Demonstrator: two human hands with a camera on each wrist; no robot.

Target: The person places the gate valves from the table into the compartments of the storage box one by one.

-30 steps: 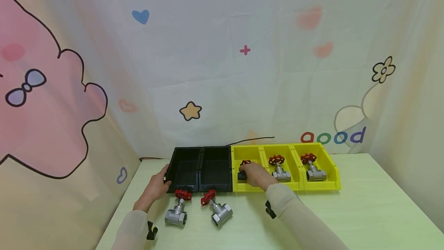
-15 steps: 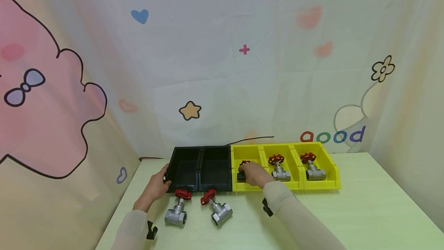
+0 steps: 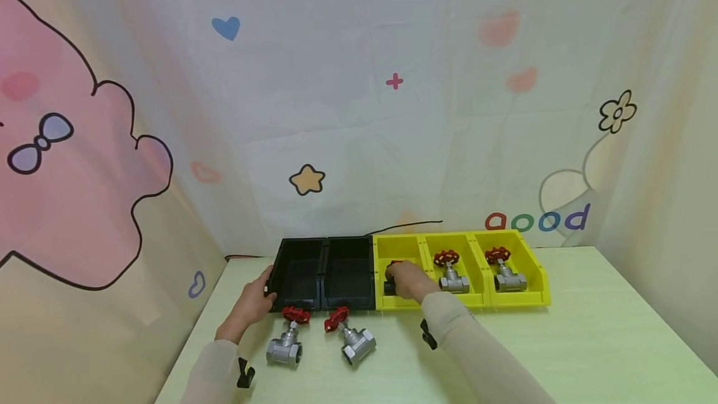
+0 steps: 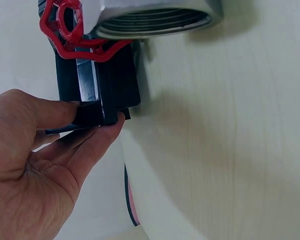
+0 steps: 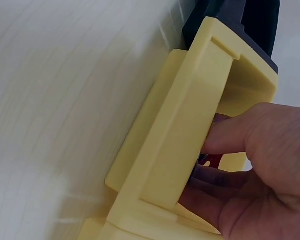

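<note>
My left hand [image 3: 255, 299] pinches the side wall of the leftmost black bin [image 3: 297, 304], thumb on one face and fingers on the other, as the left wrist view [image 4: 65, 150] confirms. Down inside the leftmost yellow bin [image 3: 401, 305] is my right hand [image 3: 412, 280], its fingers curled round a valve [image 3: 389, 288] with a dark body and a red handwheel. In the right wrist view the bin's yellow front [image 5: 185, 135] hides most of that valve; a bit of red handwheel [image 5: 213, 160] shows between thumb and fingers.
Two silver valves with red handwheels, a left one [image 3: 285, 350] and a right one [image 3: 357, 343], lie on the table before the black bins. The middle yellow bin holds another valve [image 3: 453, 280], the right yellow bin one more [image 3: 509, 279]. A curtain [image 3: 348, 111] hangs behind.
The right forearm has swung slightly to the left while its hand stays in the yellow bin. The left hand, the bins and the valves on the table keep their places.
</note>
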